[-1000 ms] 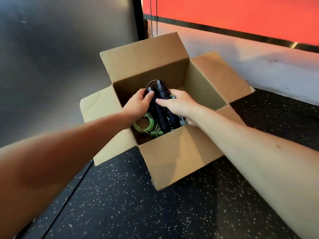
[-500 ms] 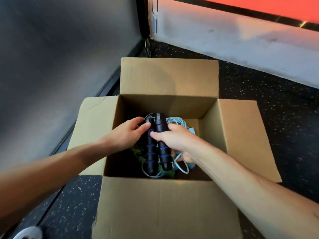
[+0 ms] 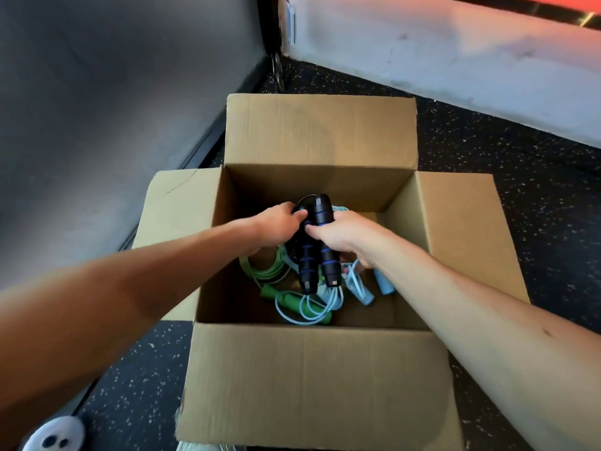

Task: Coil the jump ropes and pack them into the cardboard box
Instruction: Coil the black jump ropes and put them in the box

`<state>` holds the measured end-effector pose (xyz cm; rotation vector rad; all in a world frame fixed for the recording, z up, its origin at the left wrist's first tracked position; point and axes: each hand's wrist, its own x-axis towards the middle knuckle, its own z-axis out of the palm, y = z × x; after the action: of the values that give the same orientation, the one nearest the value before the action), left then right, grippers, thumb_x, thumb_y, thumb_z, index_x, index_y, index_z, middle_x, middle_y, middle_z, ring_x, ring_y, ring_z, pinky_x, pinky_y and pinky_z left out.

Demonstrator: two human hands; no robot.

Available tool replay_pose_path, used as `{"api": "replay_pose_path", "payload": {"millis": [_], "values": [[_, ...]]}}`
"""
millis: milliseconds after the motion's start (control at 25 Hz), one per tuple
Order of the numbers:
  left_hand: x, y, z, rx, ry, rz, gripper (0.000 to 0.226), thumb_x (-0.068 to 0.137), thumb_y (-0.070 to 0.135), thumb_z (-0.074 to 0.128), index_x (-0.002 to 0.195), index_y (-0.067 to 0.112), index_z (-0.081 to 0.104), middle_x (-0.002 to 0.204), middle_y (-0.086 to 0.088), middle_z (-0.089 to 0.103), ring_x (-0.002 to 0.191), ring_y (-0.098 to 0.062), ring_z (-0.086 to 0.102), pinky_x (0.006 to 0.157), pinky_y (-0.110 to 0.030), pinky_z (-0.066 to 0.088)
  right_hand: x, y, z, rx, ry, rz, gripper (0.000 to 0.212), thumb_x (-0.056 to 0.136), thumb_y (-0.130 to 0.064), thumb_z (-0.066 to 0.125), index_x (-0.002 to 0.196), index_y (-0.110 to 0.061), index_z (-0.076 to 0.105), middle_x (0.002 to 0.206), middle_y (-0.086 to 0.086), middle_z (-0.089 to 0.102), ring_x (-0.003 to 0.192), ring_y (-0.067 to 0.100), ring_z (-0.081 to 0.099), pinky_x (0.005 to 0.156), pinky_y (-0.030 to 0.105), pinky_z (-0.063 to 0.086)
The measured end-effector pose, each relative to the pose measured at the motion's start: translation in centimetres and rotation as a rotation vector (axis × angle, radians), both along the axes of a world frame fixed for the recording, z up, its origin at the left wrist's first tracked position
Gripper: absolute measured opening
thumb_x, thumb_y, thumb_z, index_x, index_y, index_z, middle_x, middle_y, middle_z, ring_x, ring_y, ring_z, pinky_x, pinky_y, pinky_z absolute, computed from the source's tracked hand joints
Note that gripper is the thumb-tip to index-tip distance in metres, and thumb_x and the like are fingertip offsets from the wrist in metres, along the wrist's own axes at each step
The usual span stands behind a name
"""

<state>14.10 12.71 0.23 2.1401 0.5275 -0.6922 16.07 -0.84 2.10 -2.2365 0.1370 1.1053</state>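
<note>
An open cardboard box (image 3: 312, 382) stands on the floor with all flaps spread. Inside it, both hands hold a coiled black jump rope (image 3: 317, 255) with two black handles ringed in blue, side by side and pointing toward me. My left hand (image 3: 276, 227) grips the coil's left side. My right hand (image 3: 341, 237) grips the right handle and the coil behind it. Below the black rope lie a green jump rope (image 3: 270, 271) and a light blue jump rope (image 3: 325, 304) on the box bottom.
The box sits on dark speckled rubber flooring (image 3: 520, 196) in a corner. A grey wall (image 3: 97, 92) is on the left and a white wall (image 3: 439, 50) behind. A white shoe (image 3: 55, 434) shows at bottom left.
The view has come closer and more directly over the box. Both hands have kept their hold on the black rope and lowered it a little inside the box.
</note>
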Motion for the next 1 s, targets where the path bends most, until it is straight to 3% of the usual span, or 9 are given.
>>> {"api": "replay_pose_path", "payload": {"millis": [120,200,240,360,560,640,760,880,1000], "values": [[0.1,1.6,1.2,-0.081,0.289,0.028,0.031,0.102,0.032,0.036,0.106,0.011,0.058,0.087,-0.01,0.065,0.08,-0.028,0.062,0.086,-0.043,0.051,-0.5,1.3,0.6,-0.012,0.29,0.086,0.049,0.102,-0.05,0.049,0.133,-0.011,0.053,0.117,0.014,0.064,0.102,0.03,0.064,0.094,0.049,0.054],[-0.6,2.5,1.2,-0.025,0.418,-0.017,0.029,0.1,0.025,0.037,0.1,0.007,0.06,0.088,-0.016,0.063,0.076,-0.03,0.059,0.084,-0.044,0.053,-1.7,2.7,-0.3,0.021,0.349,0.104,0.061,0.102,-0.047,0.053,0.146,-0.006,0.043,0.141,0.019,0.055,0.125,0.037,0.058,0.097,0.053,0.053],[-0.9,2.8,0.9,0.018,0.432,-0.041,0.027,0.098,0.022,0.038,0.099,0.006,0.06,0.088,-0.017,0.062,0.074,-0.029,0.057,0.08,-0.043,0.053,-2.2,3.5,-1.3,0.0,0.305,0.146,0.065,0.1,-0.048,0.056,0.147,-0.005,0.043,0.142,0.02,0.055,0.124,0.04,0.06,0.093,0.053,0.055],[-1.6,2.9,-0.1,0.144,0.362,-0.056,0.022,0.099,0.018,0.041,0.096,0.006,0.059,0.085,-0.016,0.06,0.073,-0.028,0.058,0.064,-0.038,0.055,-2.8,5.0,-2.6,-0.153,0.008,0.33,0.067,0.088,-0.061,0.062,0.131,-0.009,0.061,0.119,0.014,0.07,0.098,0.035,0.072,0.073,0.04,0.06],[-1.3,3.2,0.2,0.245,0.23,-0.074,0.017,0.094,0.017,0.055,0.099,0.004,0.064,0.095,-0.015,0.066,0.085,-0.031,0.067,0.078,-0.045,0.06,-2.5,4.1,-0.5,-0.235,-0.07,0.438,0.067,0.089,-0.064,0.061,0.128,-0.009,0.063,0.123,0.011,0.067,0.109,0.029,0.068,0.08,0.032,0.053],[-1.7,3.3,1.6,0.297,0.185,-0.107,0.019,0.09,0.017,0.057,0.099,0.005,0.066,0.101,-0.018,0.069,0.09,-0.034,0.069,0.078,-0.049,0.06,-2.2,3.5,1.5,-0.247,0.023,0.474,0.072,0.092,-0.06,0.061,0.139,-0.005,0.054,0.132,0.014,0.063,0.115,0.031,0.067,0.092,0.039,0.056],[-2.9,3.6,5.0,0.285,0.124,-0.144,0.022,0.09,0.017,0.058,0.105,0.005,0.069,0.1,-0.015,0.071,0.088,-0.029,0.071,0.077,-0.041,0.062,-2.0,2.0,4.6,-0.281,0.114,0.475,0.073,0.097,-0.053,0.057,0.151,-0.008,0.039,0.14,0.02,0.054,0.112,0.038,0.068,0.09,0.053,0.058],[-4.7,4.4,8.7,0.209,0.048,-0.162,0.025,0.091,0.018,0.059,0.111,0.009,0.072,0.099,-0.008,0.073,0.087,-0.022,0.072,0.079,-0.035,0.061,-2.8,0.3,7.5,-0.335,0.023,0.482,0.066,0.096,-0.049,0.058,0.147,-0.009,0.046,0.137,0.021,0.055,0.102,0.043,0.07,0.082,0.058,0.06],[-6.8,5.5,11.0,0.176,-0.053,-0.146,0.029,0.094,0.02,0.058,0.122,0.016,0.067,0.104,-0.002,0.07,0.093,-0.018,0.068,0.083,-0.031,0.059,-3.9,-2.5,9.9,-0.212,-0.043,0.327,0.04,0.097,-0.033,0.06,0.13,-0.009,0.06,0.12,0.011,0.065,0.09,0.027,0.068,0.083,0.055,0.061]]}}
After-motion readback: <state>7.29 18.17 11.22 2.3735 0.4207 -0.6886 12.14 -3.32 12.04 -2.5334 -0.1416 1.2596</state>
